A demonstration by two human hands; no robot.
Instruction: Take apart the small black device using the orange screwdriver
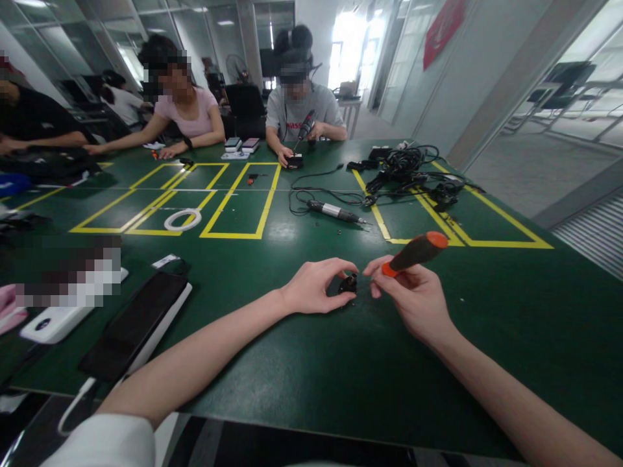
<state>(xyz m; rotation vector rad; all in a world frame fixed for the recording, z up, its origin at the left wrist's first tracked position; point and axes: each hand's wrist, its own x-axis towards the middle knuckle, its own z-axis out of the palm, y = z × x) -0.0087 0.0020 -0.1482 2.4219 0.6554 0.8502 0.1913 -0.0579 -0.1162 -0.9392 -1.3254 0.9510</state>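
Observation:
Between the thumb and fingers of my left hand is a small black part, held low over the green table. Its exact kind is too small to make out. My right hand is closed around a screwdriver with a dark handle and orange ends. The handle tilts up to the right, and the thin shaft points left toward the black part. Whether the tip touches the part I cannot tell. A few tiny dark bits lie on the table just below the part.
Beyond my hands lies an electric screwdriver with its cord. Tangled black cables sit at the back right, a white ring at the left. A phone on a white power bank is near my left forearm. Across the table a person works with a drill.

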